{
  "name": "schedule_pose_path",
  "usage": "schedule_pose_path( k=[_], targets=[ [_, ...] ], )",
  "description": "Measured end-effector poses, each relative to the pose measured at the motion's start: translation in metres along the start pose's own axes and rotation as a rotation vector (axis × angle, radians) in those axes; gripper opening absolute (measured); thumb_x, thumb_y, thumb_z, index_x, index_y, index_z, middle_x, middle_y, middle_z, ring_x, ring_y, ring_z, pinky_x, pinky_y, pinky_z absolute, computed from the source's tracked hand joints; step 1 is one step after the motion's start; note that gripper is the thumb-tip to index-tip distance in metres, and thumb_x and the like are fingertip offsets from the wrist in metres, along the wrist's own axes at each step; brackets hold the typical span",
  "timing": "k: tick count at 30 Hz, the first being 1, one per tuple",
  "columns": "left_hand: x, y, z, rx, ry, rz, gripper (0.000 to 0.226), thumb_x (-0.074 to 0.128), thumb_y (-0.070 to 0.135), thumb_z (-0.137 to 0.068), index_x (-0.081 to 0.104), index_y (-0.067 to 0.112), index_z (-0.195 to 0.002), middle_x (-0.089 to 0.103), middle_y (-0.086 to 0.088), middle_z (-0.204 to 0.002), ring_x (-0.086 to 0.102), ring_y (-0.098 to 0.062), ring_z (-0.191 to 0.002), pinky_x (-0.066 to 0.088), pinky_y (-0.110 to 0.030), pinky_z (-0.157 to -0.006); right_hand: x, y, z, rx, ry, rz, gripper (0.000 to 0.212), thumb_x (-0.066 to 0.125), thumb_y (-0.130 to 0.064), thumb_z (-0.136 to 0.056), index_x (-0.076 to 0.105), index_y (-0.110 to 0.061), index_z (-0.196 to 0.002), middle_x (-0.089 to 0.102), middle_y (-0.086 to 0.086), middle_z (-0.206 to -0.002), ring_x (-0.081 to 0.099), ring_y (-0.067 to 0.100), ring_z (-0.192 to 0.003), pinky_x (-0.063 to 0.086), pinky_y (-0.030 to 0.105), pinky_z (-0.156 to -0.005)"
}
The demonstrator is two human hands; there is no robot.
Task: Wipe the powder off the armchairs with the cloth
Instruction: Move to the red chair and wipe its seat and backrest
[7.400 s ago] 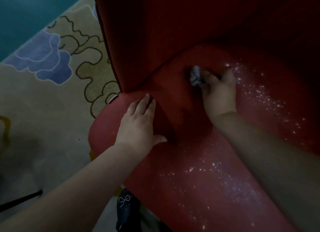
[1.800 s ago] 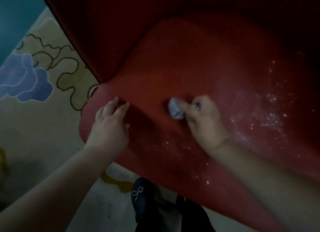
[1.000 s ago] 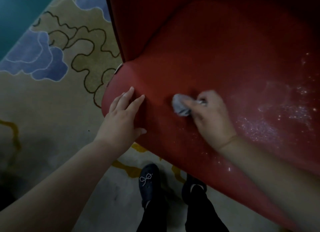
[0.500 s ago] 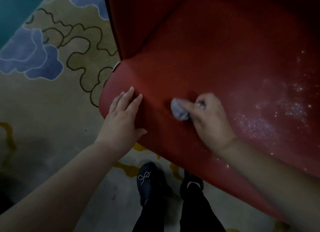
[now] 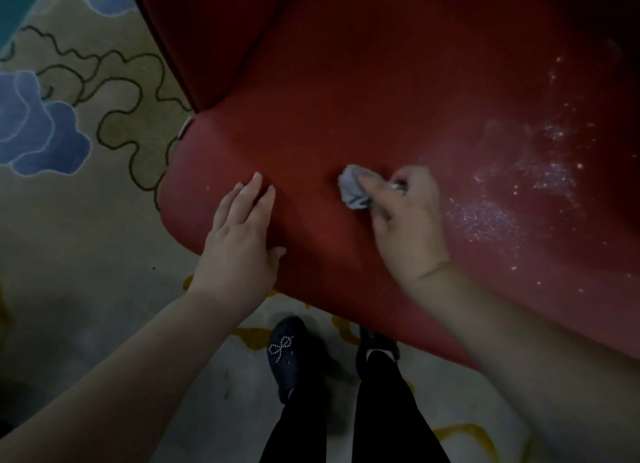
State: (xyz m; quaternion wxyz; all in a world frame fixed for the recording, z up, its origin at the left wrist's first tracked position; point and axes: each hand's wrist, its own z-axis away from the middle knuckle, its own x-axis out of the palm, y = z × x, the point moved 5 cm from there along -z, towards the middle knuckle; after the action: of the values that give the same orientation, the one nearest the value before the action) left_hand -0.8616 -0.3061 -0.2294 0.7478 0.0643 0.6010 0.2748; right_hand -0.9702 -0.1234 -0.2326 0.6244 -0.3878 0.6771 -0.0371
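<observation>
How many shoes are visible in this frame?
2. The left shoe, dark with a beaded bow, stands on the rug just in front of the armchair seat. The right shoe is partly hidden under the seat's front edge.

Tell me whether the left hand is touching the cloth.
Apart. The head view shows bare red seat between the left hand and the cloth, which the right hand grips.

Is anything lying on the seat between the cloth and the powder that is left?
Nothing visible. The cloth, held by the right hand, has only bare red seat between it and the powder further right.
</observation>
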Motion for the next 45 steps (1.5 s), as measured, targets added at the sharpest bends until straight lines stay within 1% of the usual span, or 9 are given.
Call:
schedule_pose_path(
  k=[5, 8, 12, 18, 24, 31, 38, 42, 45],
  targets=[
    [0.003, 0.007, -0.005, -0.018, 0.025, -0.017, 0.075, 0.066, 0.015, -0.085, 0.028, 0.011, -0.149, 0.015, -0.005, -0.159, 0.009, -0.025, -0.146, 0.0, -0.025, -0.114, 0.007, -0.04, 0.063, -0.27, -0.319, -0.068, 0.016, 0.06, -0.036, -0.091, 0.05, -0.04, -0.103, 0.039, -0.01, -0.089, 0.041, 0.012, -0.085, 0.036, 0.028, -0.069],
    [0.005, 0.019, -0.004, 0.031, -0.006, -0.036, 0.078, 0.068, 0.019, -0.085, 0.027, 0.013, -0.15, 0.015, -0.003, -0.159, 0.008, -0.024, -0.146, 0.001, -0.027, -0.115, -0.02, 0.015, 0.054, -0.173, -0.196, 0.076, 0.015, 0.065, -0.031, -0.089, 0.057, -0.041, -0.097, 0.049, -0.008, -0.085, 0.048, 0.015, -0.079, 0.042, 0.03, -0.067],
    [0.012, 0.042, -0.006, 0.071, -0.028, -0.023, 0.079, 0.068, 0.025, -0.086, 0.024, 0.015, -0.151, 0.012, 0.0, -0.16, 0.004, -0.02, -0.146, 0.001, -0.026, -0.114, -0.039, 0.053, 0.02, 0.128, 0.077, 0.06, 0.038, 0.052, -0.008, -0.089, 0.066, -0.024, -0.121, 0.049, 0.017, -0.095, 0.05, 0.033, -0.085, 0.047, 0.049, -0.074],
    [0.023, 0.069, -0.013, 0.124, -0.071, -0.034, 0.079, 0.068, 0.027, -0.085, 0.025, 0.015, -0.151, 0.012, 0.003, -0.16, 0.006, -0.019, -0.146, 0.007, -0.031, -0.115, -0.036, 0.037, 0.071, -0.08, -0.169, 0.068, 0.024, 0.058, -0.028, -0.094, 0.068, -0.025, -0.116, 0.051, 0.005, -0.097, 0.047, 0.02, -0.089, 0.039, 0.03, -0.075],
    [0.029, 0.077, -0.019, 0.144, -0.097, -0.061, 0.079, 0.068, 0.025, -0.085, 0.025, 0.015, -0.151, 0.012, 0.004, -0.16, 0.007, -0.019, -0.146, 0.012, -0.037, -0.117, -0.082, 0.095, 0.077, 0.193, 0.102, 0.21, 0.042, 0.063, -0.001, -0.086, 0.066, -0.021, -0.123, 0.047, 0.017, -0.098, 0.044, 0.029, -0.089, 0.043, 0.038, -0.076],
    [0.036, 0.084, -0.017, 0.162, -0.106, -0.08, 0.075, 0.064, 0.02, -0.087, 0.025, 0.014, -0.151, 0.013, 0.004, -0.16, 0.009, -0.021, -0.145, 0.013, -0.038, -0.116, -0.054, 0.063, 0.064, 0.112, 0.043, 0.141, 0.039, 0.05, -0.01, -0.089, 0.066, -0.019, -0.124, 0.05, 0.015, -0.094, 0.048, 0.029, -0.082, 0.046, 0.038, -0.07],
    [0.036, 0.085, -0.017, 0.157, -0.103, -0.099, 0.075, 0.065, 0.017, -0.086, 0.025, 0.012, -0.15, 0.013, 0.002, -0.159, 0.009, -0.022, -0.146, 0.014, -0.04, -0.116, -0.079, 0.075, 0.12, 0.356, 0.174, 0.14, 0.052, 0.059, 0.004, -0.085, 0.056, -0.019, -0.131, 0.048, 0.02, -0.099, 0.049, 0.034, -0.084, 0.049, 0.047, -0.069],
    [0.037, 0.086, -0.018, 0.161, -0.093, -0.098, 0.075, 0.066, 0.015, -0.085, 0.027, 0.011, -0.15, 0.016, 0.0, -0.159, 0.011, -0.024, -0.145, 0.009, -0.035, -0.115, -0.045, 0.042, 0.101, 0.272, 0.051, 0.032, 0.038, 0.053, -0.012, -0.091, 0.06, -0.019, -0.128, 0.049, 0.009, -0.099, 0.047, 0.019, -0.087, 0.049, 0.038, -0.074],
    [0.037, 0.084, -0.018, 0.159, -0.103, -0.099, 0.075, 0.064, 0.017, -0.087, 0.025, 0.012, -0.151, 0.013, 0.001, -0.16, 0.008, -0.023, -0.146, 0.006, -0.032, -0.115, -0.06, 0.068, 0.085, 0.381, 0.15, 0.111, 0.042, 0.04, -0.032, -0.094, 0.063, -0.016, -0.125, 0.044, -0.001, -0.097, 0.037, 0.006, -0.087, 0.044, 0.03, -0.081]
  ],
)
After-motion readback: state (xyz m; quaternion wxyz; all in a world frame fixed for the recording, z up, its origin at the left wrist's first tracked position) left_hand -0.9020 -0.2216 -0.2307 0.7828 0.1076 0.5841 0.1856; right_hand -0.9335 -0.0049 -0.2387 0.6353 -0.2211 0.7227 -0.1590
